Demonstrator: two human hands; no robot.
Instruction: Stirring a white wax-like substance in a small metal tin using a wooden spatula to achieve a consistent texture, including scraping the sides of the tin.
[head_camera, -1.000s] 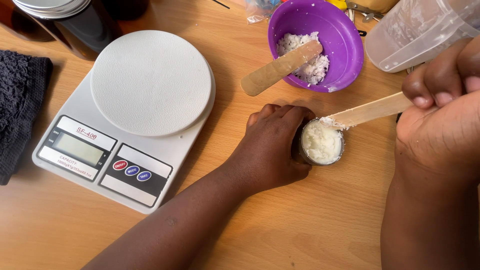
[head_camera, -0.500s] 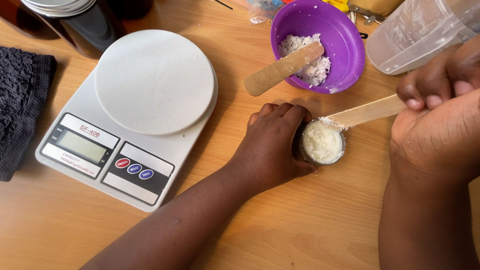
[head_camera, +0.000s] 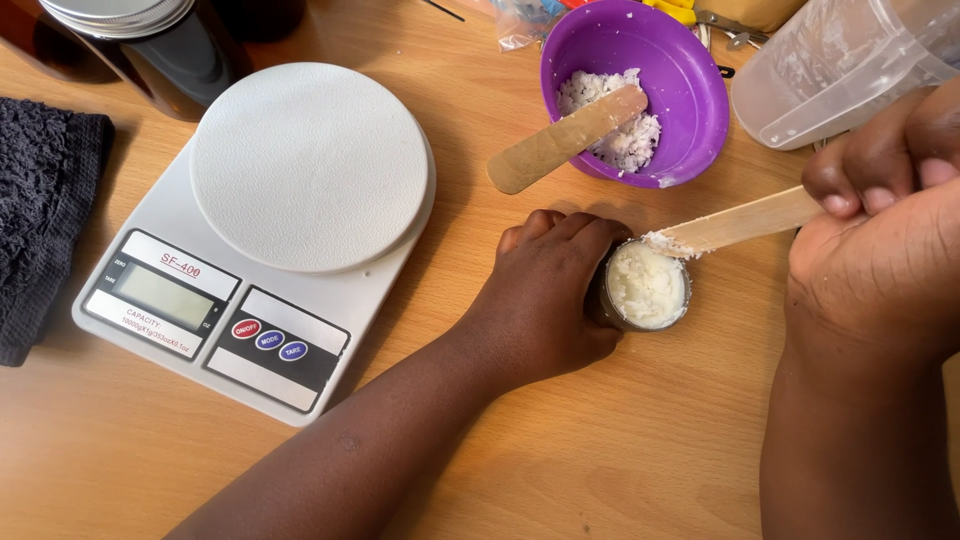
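At centre of the counter (head_camera: 620, 460), nearest the camera: left hand (head_camera: 545, 300) wrapped round a small jar (head_camera: 646, 288), fingers (head_camera: 560, 228) curled and clamped on its side, forearm angled in from lower left. Jar upright on the wood, filled with white waxy stuff close to the rim. Right hand (head_camera: 885, 250) coming in from the right, fingers pinched shut on a wooden stick (head_camera: 735, 222), tip resting on the jar's far rim with white residue on it. Best done, judging from this: keep jar pinned, keep stick flat and low, scrape against the rim, no prying sideways. Left of that, white kitchen scale (head_camera: 270, 230), pan bare. Further back, purple bowl (head_camera: 640, 95) with white flakes and a second stick (head_camera: 565, 140); clear plastic jug (head_camera: 840, 65) top right.
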